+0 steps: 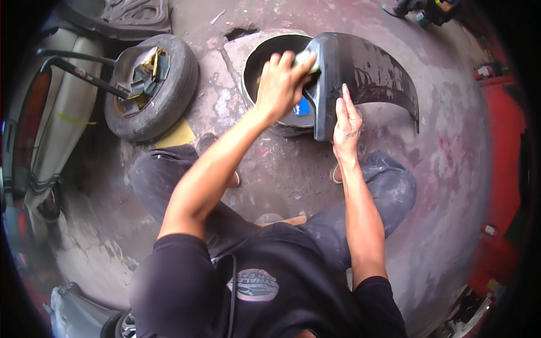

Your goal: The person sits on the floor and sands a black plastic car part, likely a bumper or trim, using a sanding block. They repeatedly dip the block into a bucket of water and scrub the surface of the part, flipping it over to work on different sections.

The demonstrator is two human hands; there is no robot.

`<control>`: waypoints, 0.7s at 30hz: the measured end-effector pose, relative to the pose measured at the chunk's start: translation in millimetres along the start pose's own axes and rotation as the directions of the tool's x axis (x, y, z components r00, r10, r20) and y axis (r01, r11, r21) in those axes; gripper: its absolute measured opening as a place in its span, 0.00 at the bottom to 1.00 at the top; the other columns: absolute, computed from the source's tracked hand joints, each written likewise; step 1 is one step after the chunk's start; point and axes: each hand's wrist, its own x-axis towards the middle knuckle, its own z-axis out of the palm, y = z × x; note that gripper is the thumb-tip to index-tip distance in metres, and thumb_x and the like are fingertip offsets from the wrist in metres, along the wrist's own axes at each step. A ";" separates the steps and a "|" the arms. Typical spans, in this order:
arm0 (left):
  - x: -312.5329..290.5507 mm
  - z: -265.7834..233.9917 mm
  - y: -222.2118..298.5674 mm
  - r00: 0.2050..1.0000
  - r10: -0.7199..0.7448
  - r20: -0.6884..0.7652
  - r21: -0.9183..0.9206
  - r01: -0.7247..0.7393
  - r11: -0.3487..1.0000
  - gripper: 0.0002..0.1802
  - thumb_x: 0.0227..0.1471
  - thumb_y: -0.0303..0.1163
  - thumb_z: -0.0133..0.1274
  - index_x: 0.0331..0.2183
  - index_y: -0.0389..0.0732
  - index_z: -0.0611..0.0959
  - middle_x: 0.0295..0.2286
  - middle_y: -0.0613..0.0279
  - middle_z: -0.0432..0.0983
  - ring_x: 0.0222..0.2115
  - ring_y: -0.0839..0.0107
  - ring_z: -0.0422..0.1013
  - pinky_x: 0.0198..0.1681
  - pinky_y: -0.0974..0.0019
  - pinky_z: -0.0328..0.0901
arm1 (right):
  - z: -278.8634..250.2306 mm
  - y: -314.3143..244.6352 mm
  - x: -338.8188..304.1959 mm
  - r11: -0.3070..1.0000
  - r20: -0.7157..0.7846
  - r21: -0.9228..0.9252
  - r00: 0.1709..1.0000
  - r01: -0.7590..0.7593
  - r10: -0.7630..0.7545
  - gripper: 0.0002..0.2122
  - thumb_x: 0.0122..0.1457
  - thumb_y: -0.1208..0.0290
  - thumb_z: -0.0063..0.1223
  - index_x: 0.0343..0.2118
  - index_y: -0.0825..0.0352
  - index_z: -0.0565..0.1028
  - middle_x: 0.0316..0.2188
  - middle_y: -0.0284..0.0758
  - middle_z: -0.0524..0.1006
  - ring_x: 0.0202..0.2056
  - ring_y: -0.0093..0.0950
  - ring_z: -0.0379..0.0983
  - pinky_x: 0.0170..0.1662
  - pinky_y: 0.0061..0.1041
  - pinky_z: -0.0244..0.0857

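My left hand (280, 83) is closed on a pale pad (305, 61), smeared by motion, at the left edge of a black curved car fender panel (360, 62). My right hand (347, 127) grips the panel's near edge, thumb and index finger stretched along it; its other fingers are partly hidden. Wet-looking streaks mark the panel's outer curve. Under the panel's left end stands a round, dark-walled tub (246, 73) with a pale rim. Inside it, below my left wrist, a blue patch (303, 106) shows.
To the left lies a tire (179, 93) with folded sandpaper sheets (151, 73) in its hub and a black-handled tool (84, 73) across it. A yellow sheet (176, 134) lies beside it. Car parts (67, 101) line the left side; a red surface (501, 141) stands right. Another person's foot (397, 9) shows at the top.
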 end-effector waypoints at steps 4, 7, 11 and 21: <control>30.2 -3.1 -1.2 0.999 0.016 0.038 0.103 -0.020 0.994 0.30 0.56 0.34 0.63 0.61 0.57 0.82 0.42 0.52 0.75 0.42 0.51 0.71 0.46 0.49 0.67 | 3.5 7.8 0.7 1.000 -0.012 -0.009 1.000 0.020 -0.020 0.23 0.76 0.65 0.49 0.70 0.68 0.70 0.31 0.20 0.70 0.25 0.13 0.48 0.28 0.17 0.49; 104.9 21.6 -28.7 0.998 0.060 0.037 0.179 -0.065 0.982 0.28 0.58 0.33 0.61 0.60 0.56 0.84 0.38 0.53 0.76 0.40 0.50 0.71 0.46 0.48 0.66 | 7.4 14.1 2.4 1.000 -0.003 0.010 1.000 0.010 -0.010 0.23 0.76 0.65 0.50 0.69 0.71 0.69 0.48 0.30 0.77 0.36 0.16 0.63 0.41 0.17 0.59; 101.3 20.5 -24.7 0.994 0.045 0.095 0.151 -0.059 0.987 0.28 0.57 0.30 0.60 0.60 0.57 0.84 0.37 0.55 0.76 0.40 0.51 0.71 0.48 0.49 0.67 | 8.0 11.3 3.4 0.994 -0.019 0.102 0.999 -0.027 0.029 0.23 0.75 0.65 0.51 0.67 0.73 0.70 0.65 0.43 0.75 0.61 0.24 0.71 0.64 0.22 0.61; 155.4 38.6 -43.8 0.964 0.094 0.249 0.228 -0.153 0.961 0.29 0.59 0.36 0.59 0.62 0.61 0.82 0.42 0.53 0.77 0.44 0.49 0.73 0.50 0.48 0.69 | 14.8 6.9 0.4 0.997 0.007 0.064 0.999 0.045 -0.045 0.25 0.76 0.63 0.49 0.67 0.76 0.70 0.67 0.49 0.72 0.70 0.36 0.66 0.72 0.30 0.56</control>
